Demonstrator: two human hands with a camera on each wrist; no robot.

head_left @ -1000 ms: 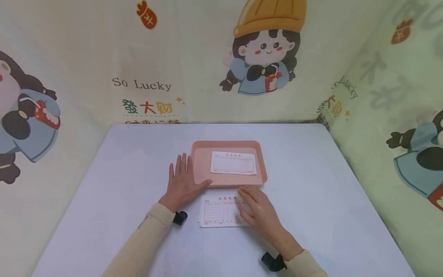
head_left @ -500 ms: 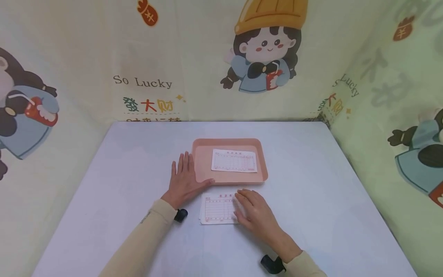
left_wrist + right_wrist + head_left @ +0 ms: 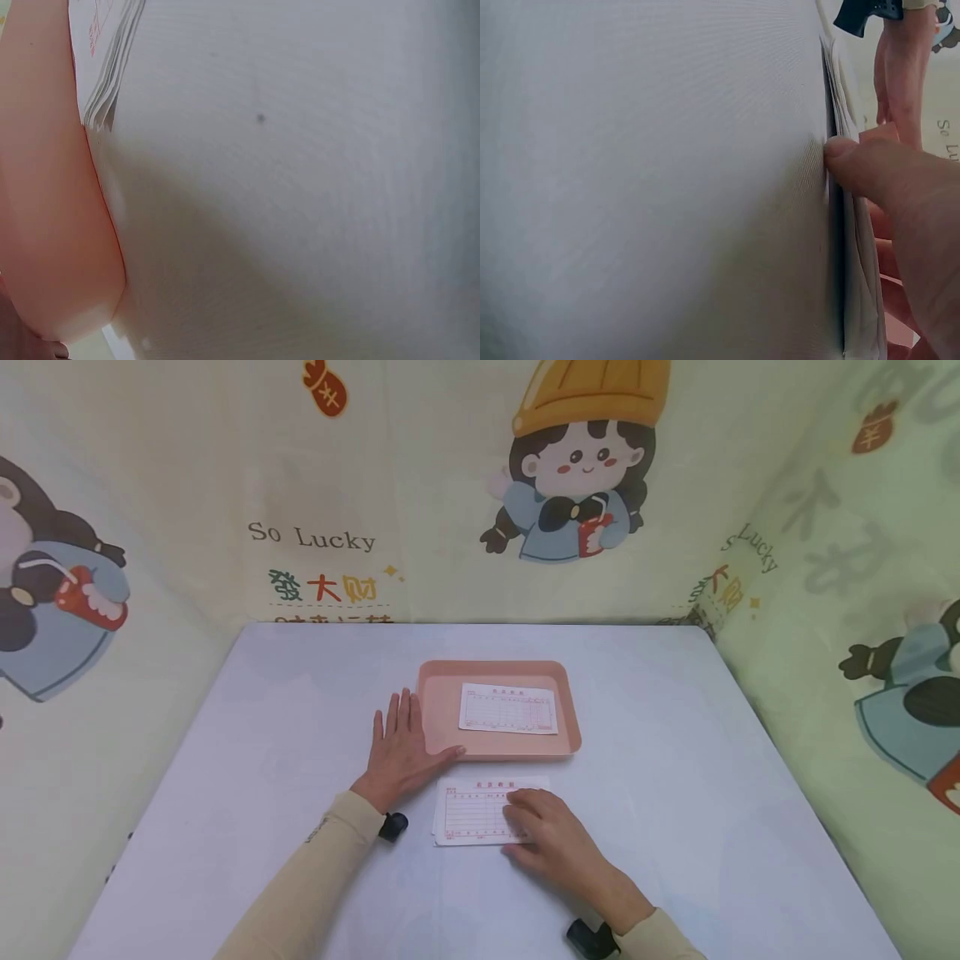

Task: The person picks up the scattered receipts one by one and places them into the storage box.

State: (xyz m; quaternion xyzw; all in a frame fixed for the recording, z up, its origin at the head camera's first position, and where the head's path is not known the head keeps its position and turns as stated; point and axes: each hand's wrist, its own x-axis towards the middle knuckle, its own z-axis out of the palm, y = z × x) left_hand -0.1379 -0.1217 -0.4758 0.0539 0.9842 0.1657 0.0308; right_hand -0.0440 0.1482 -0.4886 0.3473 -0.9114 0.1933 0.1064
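My left hand point(image 3: 399, 758) lies at the left side of a pink tray point(image 3: 438, 714), fingers straight and together, thumb along its front rim. Inside the tray lies a white receipt slip point(image 3: 508, 708) with red print. In front of it, on the table, is a stack of similar receipt slips point(image 3: 471, 820). The right hand point(image 3: 558, 839) bends its fingers over the stack's right part and sets its thumb at the near edge. The right wrist view shows that thumb point(image 3: 870, 169) against the layered edge of the stack point(image 3: 864, 277), the other fingers on the far side.
A white table point(image 3: 300, 877) carries the tray and slips. Patterned cloth walls point(image 3: 435, 485) enclose it at the back and both sides. The stack's corner point(image 3: 112, 67) lies close to the tray wall point(image 3: 60, 195) in the left wrist view.
The right hand has drawn back toward the body: its fingertips have slid from the stack's far edge onto its middle, and the thumb has come to the near edge. The left hand stays put.
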